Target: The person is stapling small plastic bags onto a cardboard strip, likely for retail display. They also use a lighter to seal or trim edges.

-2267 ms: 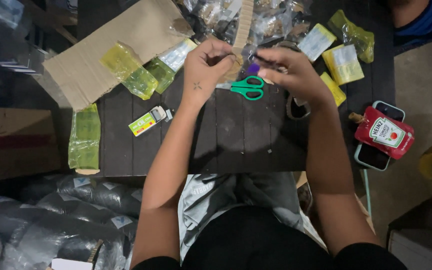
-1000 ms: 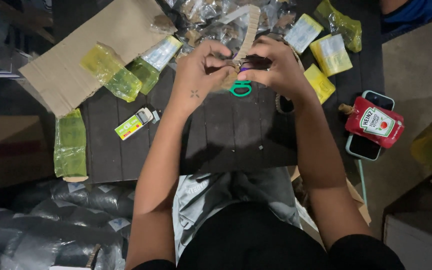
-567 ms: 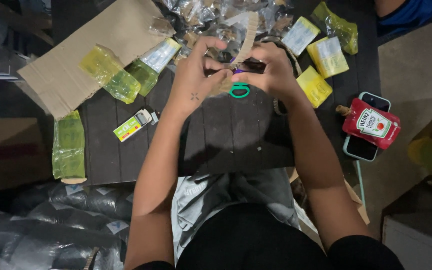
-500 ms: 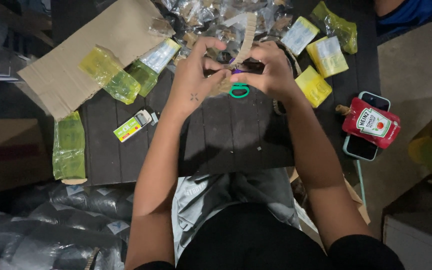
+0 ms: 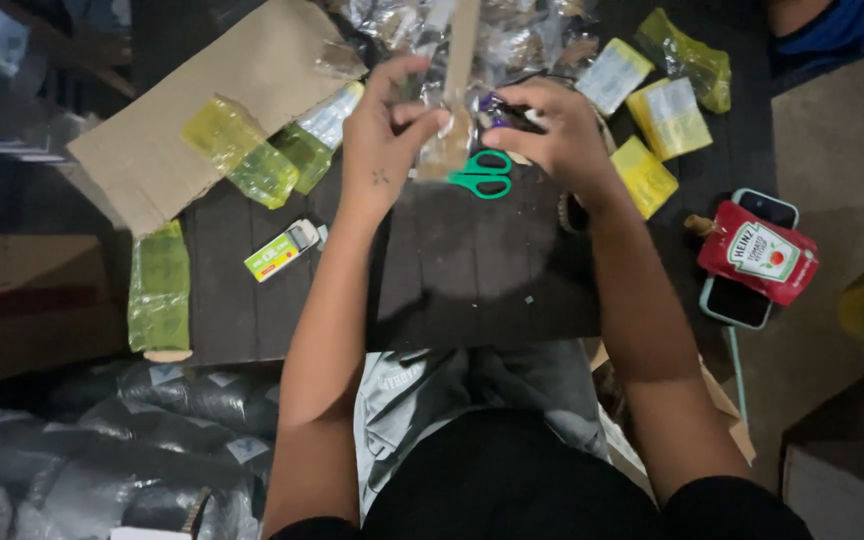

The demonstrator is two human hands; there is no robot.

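A small clear packet (image 5: pixel 439 120) is pinched between the thumb and fingers of the left hand (image 5: pixel 384 140), above the dark table (image 5: pixel 472 290). A small purple item (image 5: pixel 497 108) is gripped in the curled fingers of the right hand (image 5: pixel 552 135); what it is cannot be made out. Green scissors (image 5: pixel 484 176) lie just below the hands, partly hidden. The pile of clear bags (image 5: pixel 492 35) behind is cut off at the top edge.
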